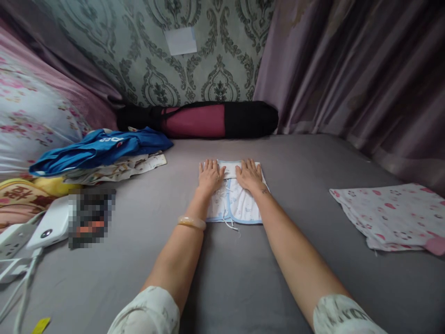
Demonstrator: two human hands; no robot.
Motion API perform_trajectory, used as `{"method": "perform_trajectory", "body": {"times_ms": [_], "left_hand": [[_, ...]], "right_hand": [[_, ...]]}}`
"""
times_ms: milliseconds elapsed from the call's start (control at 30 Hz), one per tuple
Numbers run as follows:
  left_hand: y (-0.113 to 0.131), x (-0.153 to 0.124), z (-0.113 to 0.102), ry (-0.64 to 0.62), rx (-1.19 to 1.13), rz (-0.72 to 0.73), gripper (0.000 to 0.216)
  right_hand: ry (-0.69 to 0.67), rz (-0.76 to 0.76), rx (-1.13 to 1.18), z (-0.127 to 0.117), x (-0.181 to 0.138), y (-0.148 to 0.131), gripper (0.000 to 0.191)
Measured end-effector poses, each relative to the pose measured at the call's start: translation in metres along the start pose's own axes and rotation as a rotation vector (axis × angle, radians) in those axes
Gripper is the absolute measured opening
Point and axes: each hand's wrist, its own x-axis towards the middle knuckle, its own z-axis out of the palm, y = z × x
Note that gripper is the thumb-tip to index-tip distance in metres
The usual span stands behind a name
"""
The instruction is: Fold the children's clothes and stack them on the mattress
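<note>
Pressing the white, blue-trimmed baby garment (245, 204) against the grey bed sheet (295, 167), straight ahead on the bed, with left hand (211, 177) and right hand (248, 175) laid palm-down near the two upper corners. Clamping nothing in either grip: resting with fingers stretched flat, thumbs turned inward and well apart across the folded-looking upper band.

To smooth well, keep even weight on both palms and probably work outward from the middle, easing creases toward the edges. Mind the slight rucks in the lower right panel; better to coax lightly than to drag, at the risk of skewing the blue-edged front opening. Watch the trailing white tie (232, 227), lying past the lower hem and perhaps easy to snag or trap.

As for writing, see white letters on the crumpled blue shirt (79, 155), perhaps starting with P, too creased to read surely. Notice one large dark character, seemingly Chinese, on the yellow-edged plush (19, 197); cannot be certain which. Find a round dark emblem or button on the white power bank (55, 222), without legible brand. Cannot make out any print on the white paper (181, 41) against the wallpaper (163, 88), nor on the yellow tag (41, 326).
</note>
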Motion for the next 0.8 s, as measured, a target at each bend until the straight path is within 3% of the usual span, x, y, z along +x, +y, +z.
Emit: {"method": "perform_trajectory", "body": {"times_ms": [100,167,267,467,633,800], "left_hand": [[0.008,-0.004,-0.005,0.056,0.011,0.065,0.060],[0.011,-0.006,-0.004,0.000,0.010,0.086,0.057],[0.010,-0.007,0.003,-0.081,0.003,0.087,0.057],[0.006,-0.003,0.011,-0.075,-0.010,0.086,0.058],[0.002,-0.005,-0.014,-0.144,-0.037,0.144,0.058],[-0.011,-0.051,-0.032,-0.176,0.029,0.261,0.061]], "right_hand": [[0.024,-0.116,-0.002,-0.002,-0.005,-0.010,0.057],[-0.017,-0.174,0.007,0.000,-0.009,-0.015,0.055],[-0.066,-0.186,0.020,0.004,-0.011,-0.019,0.055],[-0.051,-0.171,0.021,0.007,-0.010,-0.019,0.055],[-0.146,-0.189,0.066,-0.009,-0.020,-0.014,0.058],[-0.128,-0.352,0.042,-0.017,-0.069,-0.008,0.060]]}}
